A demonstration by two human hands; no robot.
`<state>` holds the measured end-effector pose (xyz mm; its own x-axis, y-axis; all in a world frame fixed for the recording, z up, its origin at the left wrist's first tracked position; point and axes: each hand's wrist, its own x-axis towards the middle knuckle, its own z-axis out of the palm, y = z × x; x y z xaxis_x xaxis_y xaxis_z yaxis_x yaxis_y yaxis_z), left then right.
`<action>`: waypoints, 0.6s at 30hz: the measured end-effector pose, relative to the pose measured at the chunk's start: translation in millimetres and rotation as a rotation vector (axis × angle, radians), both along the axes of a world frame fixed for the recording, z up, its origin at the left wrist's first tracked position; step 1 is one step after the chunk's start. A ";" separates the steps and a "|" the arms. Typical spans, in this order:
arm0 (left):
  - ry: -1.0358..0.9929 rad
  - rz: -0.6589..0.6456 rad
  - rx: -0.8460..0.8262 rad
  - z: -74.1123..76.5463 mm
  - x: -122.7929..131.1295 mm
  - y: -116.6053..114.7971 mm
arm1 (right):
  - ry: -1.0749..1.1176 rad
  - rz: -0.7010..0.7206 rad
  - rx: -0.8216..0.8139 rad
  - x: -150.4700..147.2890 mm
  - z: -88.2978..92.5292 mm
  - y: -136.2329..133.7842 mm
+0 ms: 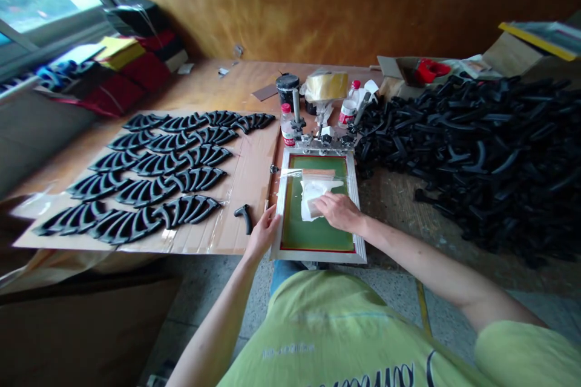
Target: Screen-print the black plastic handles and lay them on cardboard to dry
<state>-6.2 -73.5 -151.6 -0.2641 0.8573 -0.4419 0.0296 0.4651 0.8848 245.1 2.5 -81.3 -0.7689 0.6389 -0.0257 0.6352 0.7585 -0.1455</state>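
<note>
A screen-printing frame (362,236) with green mesh lies in front of me, hinged at its far end to a metal clamp bar (323,146). My left hand (264,231) grips the frame's left edge, its fingers partly hidden there. My right hand (338,210) is closed on a small flat scraper (314,208) at a patch of white ink (309,188) on the mesh. Just beyond the patch rests a wooden-handled squeegee (318,173). One curved black plastic handle (245,217) lies on cardboard beside my left hand.
Rows of black handles (145,190) cover the cardboard sheet (247,169) at left. A large heap of black handles (472,151) fills the right side. Bottles (287,124), a black tub (287,89) and a tape roll (327,86) stand behind the clamp. Boxes (122,75) sit by the window.
</note>
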 end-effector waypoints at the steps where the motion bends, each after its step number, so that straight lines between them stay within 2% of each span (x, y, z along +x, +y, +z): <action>1: 0.003 -0.006 -0.003 0.1 -0.1 -0.3 | 0.001 0.077 0.004 6.0 -0.6 -4.7; 4: 0.018 -0.017 0.013 -1.0 0.1 -0.9 | 0.013 0.191 -0.025 15.5 3.0 -4.0; 7: 0.027 -0.032 0.054 -3.3 0.5 -1.2 | 0.091 0.089 -0.018 12.3 2.8 3.8; 10: 0.019 -0.034 0.069 -4.9 0.7 -2.0 | 0.136 0.030 0.070 9.7 -9.7 -3.0; 14: 0.012 -0.047 0.049 -1.3 0.9 -3.2 | 0.163 0.133 0.069 15.7 -21.8 -18.3; 16: 0.003 -0.060 0.044 5.7 0.5 -3.3 | 0.213 0.076 0.039 13.2 -15.5 -11.6; 18: -0.015 -0.077 0.046 17.8 -0.8 -3.2 | 0.265 -0.063 0.034 4.9 -1.4 6.8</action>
<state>-7.0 -76.7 -133.8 -0.1899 0.8944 -0.4050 0.0504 0.4209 0.9057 250.0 9.3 -82.6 -0.7044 0.6829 0.1934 0.6247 0.7259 -0.2879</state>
